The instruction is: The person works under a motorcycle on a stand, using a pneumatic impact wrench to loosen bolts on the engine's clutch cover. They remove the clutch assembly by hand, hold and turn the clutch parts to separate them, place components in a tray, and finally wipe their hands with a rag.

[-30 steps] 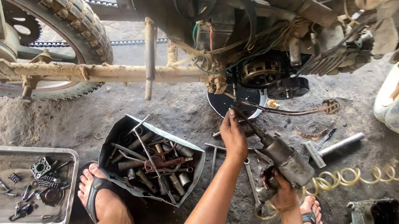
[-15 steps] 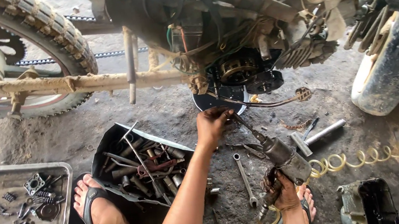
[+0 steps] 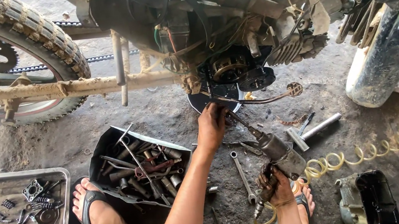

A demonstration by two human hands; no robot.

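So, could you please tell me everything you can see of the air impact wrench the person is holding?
The air impact wrench is a grimy grey metal tool with a stubby cylindrical body, tilted up towards the motorcycle engine. A long thin extension runs from its nose to the left hand, which steadies the tip below the engine. The right hand grips its handle from beneath. A coiled yellow air hose lies on the ground beside it, trailing right.

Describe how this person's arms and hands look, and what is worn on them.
Both arms are bare to the frame edge: no sleeves, gloves, watch or rings show. The left hand is smudged with grime, and the right hand is darker with black grease across its fingers. Both forearms are slim.
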